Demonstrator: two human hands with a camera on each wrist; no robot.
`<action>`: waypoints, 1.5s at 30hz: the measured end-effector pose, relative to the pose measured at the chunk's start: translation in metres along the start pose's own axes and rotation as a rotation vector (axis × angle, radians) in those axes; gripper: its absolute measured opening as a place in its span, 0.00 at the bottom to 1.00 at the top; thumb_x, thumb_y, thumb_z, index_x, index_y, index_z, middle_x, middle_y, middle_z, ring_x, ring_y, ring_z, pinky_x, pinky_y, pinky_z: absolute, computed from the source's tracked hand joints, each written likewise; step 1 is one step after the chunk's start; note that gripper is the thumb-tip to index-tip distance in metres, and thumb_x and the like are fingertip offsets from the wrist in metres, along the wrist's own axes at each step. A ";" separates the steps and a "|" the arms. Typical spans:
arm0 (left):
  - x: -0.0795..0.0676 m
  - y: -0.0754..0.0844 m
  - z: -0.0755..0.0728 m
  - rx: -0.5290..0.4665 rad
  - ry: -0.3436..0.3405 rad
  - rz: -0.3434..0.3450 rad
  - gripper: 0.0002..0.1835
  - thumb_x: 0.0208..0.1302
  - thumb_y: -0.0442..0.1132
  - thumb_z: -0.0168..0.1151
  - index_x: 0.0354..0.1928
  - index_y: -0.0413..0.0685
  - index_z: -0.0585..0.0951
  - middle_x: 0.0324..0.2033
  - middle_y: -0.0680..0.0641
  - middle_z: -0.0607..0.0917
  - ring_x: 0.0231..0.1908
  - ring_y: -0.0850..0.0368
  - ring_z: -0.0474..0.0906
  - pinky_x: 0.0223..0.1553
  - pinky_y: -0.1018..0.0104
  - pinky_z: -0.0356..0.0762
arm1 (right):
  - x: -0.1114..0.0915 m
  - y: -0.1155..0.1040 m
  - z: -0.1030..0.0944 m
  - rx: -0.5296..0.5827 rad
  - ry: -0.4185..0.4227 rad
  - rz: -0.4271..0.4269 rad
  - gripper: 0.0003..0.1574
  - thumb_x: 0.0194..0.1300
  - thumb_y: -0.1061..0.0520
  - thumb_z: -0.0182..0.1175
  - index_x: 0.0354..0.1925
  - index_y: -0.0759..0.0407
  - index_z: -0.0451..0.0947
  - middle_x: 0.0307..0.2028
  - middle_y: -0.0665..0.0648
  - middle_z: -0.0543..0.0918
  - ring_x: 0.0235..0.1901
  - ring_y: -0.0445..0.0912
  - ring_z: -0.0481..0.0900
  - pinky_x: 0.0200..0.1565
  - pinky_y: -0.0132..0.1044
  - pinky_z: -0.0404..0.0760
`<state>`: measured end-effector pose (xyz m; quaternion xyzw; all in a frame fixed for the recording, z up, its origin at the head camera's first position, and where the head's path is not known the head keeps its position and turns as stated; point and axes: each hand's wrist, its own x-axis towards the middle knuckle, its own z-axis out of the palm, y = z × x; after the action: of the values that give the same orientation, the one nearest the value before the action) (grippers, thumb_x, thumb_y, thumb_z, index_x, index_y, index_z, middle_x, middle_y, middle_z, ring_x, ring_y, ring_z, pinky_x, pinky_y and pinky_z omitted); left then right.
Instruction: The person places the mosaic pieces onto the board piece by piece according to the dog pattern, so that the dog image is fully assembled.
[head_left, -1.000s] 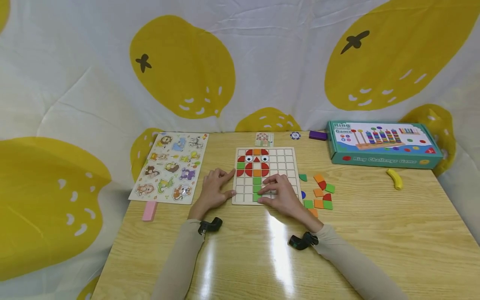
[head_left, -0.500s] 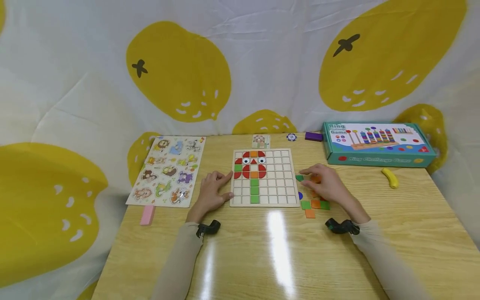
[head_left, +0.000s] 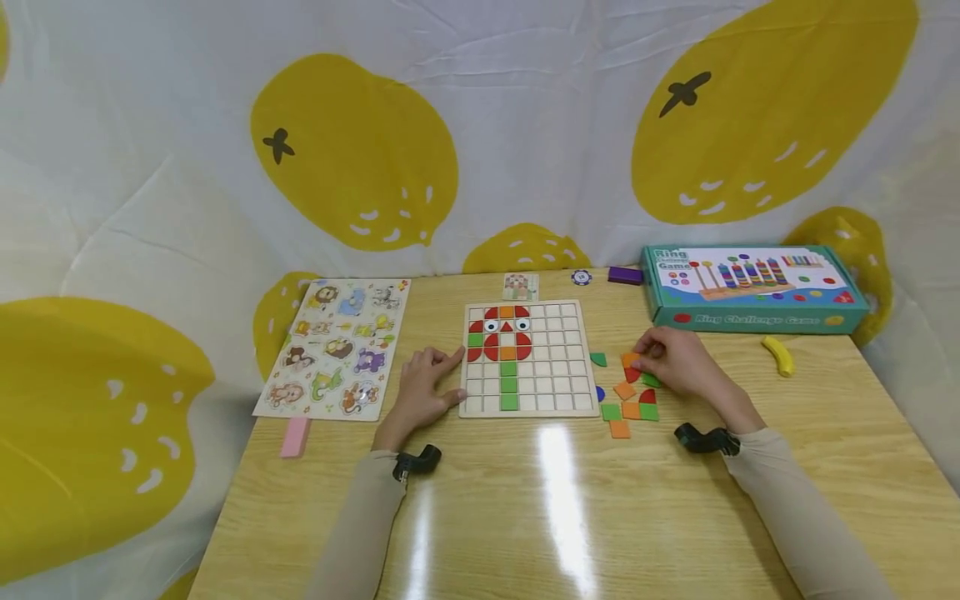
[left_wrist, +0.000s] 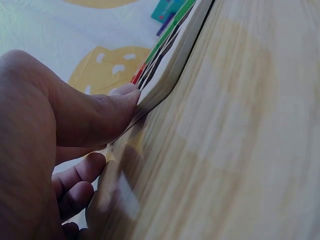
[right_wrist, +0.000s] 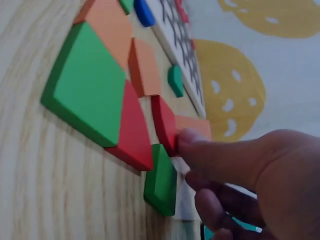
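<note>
In the head view, a wooden grid board [head_left: 555, 364] bears red, green and orange tiles and two eye pieces in an owl-like pattern. My left hand [head_left: 422, 386] touches its left edge with thumb and index finger extended; the left wrist view shows the thumb [left_wrist: 112, 112] against the board's rim [left_wrist: 165, 85]. Right of the board, my right hand [head_left: 675, 360] pinches an orange square tile [head_left: 630, 359] at the table. A red quarter-circle tile [right_wrist: 164, 122] lies right beside the thumb, and a green tile [right_wrist: 161, 180] lies under the fingers. The other fingertips are partly hidden.
Several loose tiles lie right of the board, including a green quarter-circle [head_left: 597, 359] and a blue piece [head_left: 600, 393]. Behind the board lies a pattern card [head_left: 521, 287]. An animal puzzle [head_left: 333, 350] lies left, a game box [head_left: 757, 287] and toy banana [head_left: 778, 357] right.
My right hand has moved from the green tile column on the board, over past the green quarter-circle, to the loose orange tile. One orange tile nearby has turned. The left hand stays at the board's edge.
</note>
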<state>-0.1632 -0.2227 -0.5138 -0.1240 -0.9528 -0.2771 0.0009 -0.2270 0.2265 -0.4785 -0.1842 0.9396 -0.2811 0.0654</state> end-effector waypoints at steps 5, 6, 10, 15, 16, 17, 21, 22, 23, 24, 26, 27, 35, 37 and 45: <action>0.001 0.000 -0.001 0.006 -0.012 -0.002 0.40 0.57 0.52 0.68 0.73 0.60 0.67 0.49 0.46 0.72 0.46 0.50 0.62 0.49 0.54 0.55 | -0.001 0.001 -0.003 0.157 0.022 0.034 0.17 0.62 0.45 0.69 0.42 0.55 0.81 0.32 0.52 0.84 0.31 0.46 0.80 0.34 0.34 0.76; 0.001 0.000 -0.001 0.008 -0.013 -0.005 0.40 0.57 0.52 0.69 0.73 0.60 0.67 0.49 0.46 0.72 0.46 0.50 0.62 0.49 0.54 0.56 | 0.001 -0.002 -0.002 0.204 0.027 0.029 0.19 0.63 0.45 0.67 0.46 0.55 0.80 0.33 0.53 0.84 0.31 0.47 0.79 0.33 0.34 0.75; 0.000 -0.001 -0.003 0.013 -0.020 -0.017 0.40 0.57 0.52 0.68 0.73 0.61 0.66 0.49 0.46 0.72 0.46 0.50 0.62 0.49 0.54 0.56 | 0.010 -0.020 0.004 0.424 0.028 -0.007 0.23 0.67 0.49 0.63 0.58 0.56 0.77 0.35 0.59 0.84 0.30 0.52 0.78 0.30 0.36 0.75; 0.001 -0.003 -0.002 0.012 -0.027 -0.022 0.40 0.58 0.52 0.68 0.73 0.62 0.66 0.50 0.46 0.72 0.46 0.50 0.62 0.49 0.54 0.56 | 0.027 -0.050 0.029 0.519 0.078 -0.055 0.20 0.63 0.51 0.68 0.51 0.55 0.81 0.41 0.58 0.84 0.37 0.53 0.79 0.34 0.32 0.77; 0.001 -0.003 -0.001 0.010 -0.028 -0.021 0.40 0.58 0.52 0.68 0.73 0.62 0.66 0.50 0.46 0.72 0.46 0.50 0.62 0.49 0.55 0.56 | 0.031 -0.057 0.035 0.524 0.091 -0.057 0.19 0.61 0.50 0.70 0.50 0.53 0.82 0.42 0.56 0.84 0.37 0.53 0.78 0.34 0.31 0.76; 0.001 -0.003 -0.001 0.009 -0.029 -0.022 0.40 0.58 0.53 0.68 0.73 0.62 0.66 0.50 0.46 0.72 0.46 0.50 0.62 0.49 0.55 0.56 | 0.034 -0.063 0.042 0.521 0.102 -0.060 0.19 0.59 0.49 0.71 0.49 0.51 0.82 0.44 0.54 0.84 0.37 0.53 0.77 0.34 0.31 0.75; 0.002 -0.003 -0.001 0.008 -0.029 -0.023 0.40 0.58 0.52 0.68 0.73 0.61 0.66 0.50 0.46 0.72 0.46 0.50 0.62 0.49 0.55 0.55 | 0.044 -0.084 0.069 0.477 0.103 -0.095 0.19 0.53 0.47 0.75 0.44 0.46 0.85 0.49 0.50 0.82 0.38 0.53 0.75 0.35 0.35 0.71; 0.002 -0.003 -0.001 0.008 -0.030 -0.022 0.40 0.58 0.53 0.68 0.73 0.62 0.66 0.50 0.46 0.72 0.46 0.50 0.62 0.49 0.55 0.55 | 0.046 -0.088 0.075 0.462 0.100 -0.107 0.19 0.52 0.47 0.76 0.43 0.47 0.85 0.50 0.50 0.81 0.40 0.52 0.75 0.36 0.38 0.71; 0.002 -0.002 -0.001 0.008 -0.030 -0.021 0.40 0.58 0.53 0.68 0.73 0.61 0.66 0.50 0.45 0.72 0.46 0.50 0.63 0.49 0.54 0.56 | 0.048 -0.091 0.081 0.432 0.099 -0.117 0.19 0.51 0.47 0.76 0.42 0.47 0.86 0.51 0.50 0.80 0.44 0.51 0.75 0.40 0.39 0.71; 0.003 -0.002 -0.001 0.007 -0.031 -0.019 0.40 0.58 0.53 0.68 0.73 0.61 0.66 0.50 0.45 0.72 0.47 0.49 0.63 0.49 0.54 0.56 | 0.049 -0.093 0.086 0.407 0.098 -0.124 0.19 0.50 0.47 0.77 0.41 0.47 0.86 0.51 0.51 0.80 0.47 0.50 0.75 0.44 0.42 0.72; 0.003 -0.002 0.000 0.007 -0.031 -0.015 0.40 0.58 0.53 0.68 0.73 0.61 0.66 0.50 0.45 0.72 0.47 0.49 0.63 0.49 0.54 0.56 | 0.050 -0.096 0.095 0.358 0.093 -0.128 0.19 0.48 0.47 0.78 0.40 0.48 0.87 0.52 0.51 0.79 0.51 0.50 0.74 0.50 0.46 0.70; 0.003 -0.003 0.000 0.008 -0.033 -0.014 0.40 0.58 0.53 0.68 0.73 0.61 0.66 0.51 0.45 0.72 0.47 0.49 0.63 0.49 0.54 0.56 | 0.050 -0.097 0.099 0.336 0.094 -0.127 0.19 0.47 0.47 0.79 0.39 0.48 0.88 0.52 0.52 0.79 0.53 0.50 0.72 0.53 0.48 0.69; 0.002 -0.003 0.000 0.011 -0.034 -0.021 0.41 0.58 0.54 0.68 0.73 0.62 0.65 0.51 0.45 0.72 0.47 0.50 0.63 0.49 0.54 0.57 | 0.050 -0.099 0.106 0.298 0.094 -0.158 0.19 0.47 0.45 0.79 0.39 0.48 0.89 0.51 0.53 0.78 0.52 0.51 0.70 0.53 0.51 0.67; 0.002 -0.003 0.000 0.012 -0.033 -0.020 0.41 0.58 0.54 0.68 0.73 0.62 0.65 0.50 0.45 0.72 0.47 0.50 0.63 0.49 0.55 0.56 | 0.050 -0.099 0.106 0.303 0.099 -0.161 0.16 0.49 0.47 0.78 0.38 0.48 0.89 0.51 0.54 0.78 0.52 0.51 0.70 0.53 0.51 0.66; 0.001 -0.002 0.000 0.013 -0.016 -0.012 0.41 0.56 0.53 0.69 0.73 0.61 0.66 0.49 0.45 0.73 0.46 0.50 0.64 0.48 0.55 0.56 | 0.047 -0.099 0.098 0.320 0.125 -0.222 0.12 0.52 0.51 0.76 0.36 0.52 0.90 0.51 0.59 0.80 0.52 0.53 0.71 0.53 0.51 0.65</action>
<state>-0.1649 -0.2238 -0.5153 -0.1204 -0.9553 -0.2699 -0.0075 -0.2178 0.0821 -0.5065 -0.2562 0.8591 -0.4431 0.0041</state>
